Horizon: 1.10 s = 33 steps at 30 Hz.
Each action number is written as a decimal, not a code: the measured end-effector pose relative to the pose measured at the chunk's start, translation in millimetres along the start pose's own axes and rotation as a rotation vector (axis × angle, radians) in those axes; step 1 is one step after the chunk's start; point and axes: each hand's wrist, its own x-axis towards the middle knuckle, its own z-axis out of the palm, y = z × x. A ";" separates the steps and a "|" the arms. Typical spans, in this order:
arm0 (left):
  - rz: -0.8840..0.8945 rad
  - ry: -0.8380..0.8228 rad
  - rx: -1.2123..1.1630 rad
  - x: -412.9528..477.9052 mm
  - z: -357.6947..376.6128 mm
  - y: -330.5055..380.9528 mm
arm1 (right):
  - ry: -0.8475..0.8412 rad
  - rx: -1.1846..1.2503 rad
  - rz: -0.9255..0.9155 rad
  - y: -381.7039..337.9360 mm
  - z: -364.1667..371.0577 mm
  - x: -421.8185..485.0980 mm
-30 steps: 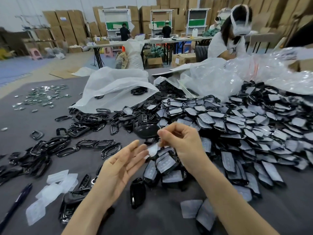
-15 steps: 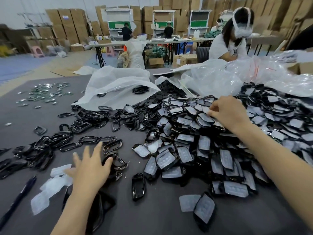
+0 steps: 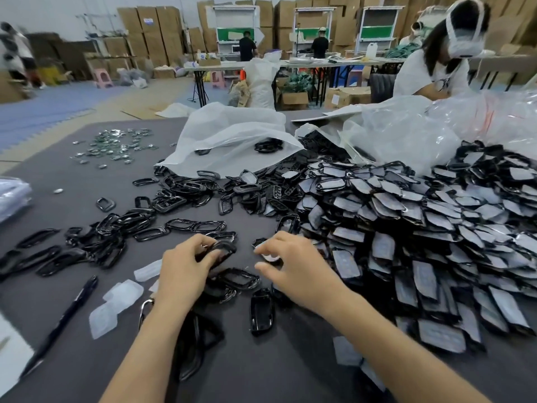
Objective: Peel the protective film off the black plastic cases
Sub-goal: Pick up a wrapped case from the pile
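Cartons [image 3: 151, 24] stack along the far wall of a workshop, and a grey tabletop [image 3: 72, 181] fills the near view. A big heap [image 3: 421, 228] of black cases lies on its right side, most of them with pale film on top. At the heap's near left edge the right hand [image 3: 302, 269] curls fingers and thumb about a filmed case [image 3: 269, 257]; its grip is clamped on that piece, though the hand hides most of it. Just left of it the left hand [image 3: 183, 271] has its grip clamped on a black case [image 3: 223, 248] with an open middle. Near the heap's left edge, nearer the camera than both hands, a bare glossy case [image 3: 261, 311] lies flat. Farther left of the heap lie peeled films [image 3: 122, 292], a pen [image 3: 64, 321] and a scatter of black frames [image 3: 116, 228]. Small shiny metal bits [image 3: 116, 144] are strewn well to the heap's far left. Beyond the heap sit a white bag [image 3: 232, 132] and clear bags [image 3: 406, 132], and behind these a person in a white shirt [image 3: 430, 77] bends over the tabletop.
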 end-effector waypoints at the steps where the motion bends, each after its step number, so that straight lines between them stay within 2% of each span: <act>1: 0.032 -0.008 -0.046 0.0 -0.9 2.0 | 0.006 0.048 -0.004 -3.6 9.6 0.7; 6: 0.134 -0.288 -0.247 -6.3 4.5 14.7 | 0.233 0.231 -0.058 -5.8 27.1 -0.8; 8: 0.114 -0.239 -0.248 -4.8 2.4 14.9 | 0.346 0.264 -0.045 0.5 22.9 -2.2; 9: 0.088 -0.142 -0.215 -1.7 -0.3 11.1 | 0.387 0.269 -0.027 3.4 20.0 -2.9; 11: -0.016 0.084 0.077 6.1 -8.7 -2.0 | 0.445 0.265 -0.013 9.2 15.1 -4.6; 12: -0.107 0.109 0.278 8.2 -14.1 -9.1 | 0.459 0.251 -0.022 11.9 13.5 -5.2; 13: -0.212 0.067 0.431 10.3 -17.8 -17.2 | 0.461 0.227 -0.031 13.5 12.7 -5.5; 15: -0.329 -0.031 0.522 13.3 -19.4 -30.7 | 0.444 0.198 -0.029 14.9 13.2 -5.7; 18: -0.234 0.010 0.392 17.4 -13.7 -41.7 | 0.430 0.272 0.016 13.7 15.3 -4.9; 21: -0.105 0.147 0.184 16.6 -7.9 -33.6 | 0.401 0.501 0.130 13.9 13.1 -4.2; 24: -0.009 0.226 -0.060 11.3 -4.0 -16.9 | 0.356 0.623 0.224 14.8 11.0 -4.4; 28: -0.016 0.020 -0.504 1.5 8.3 1.9 | 0.342 0.644 0.254 10.0 9.8 -5.5; 33: 0.025 -0.208 -0.695 -14.9 23.7 20.9 | 0.291 0.600 0.210 5.8 7.4 -7.3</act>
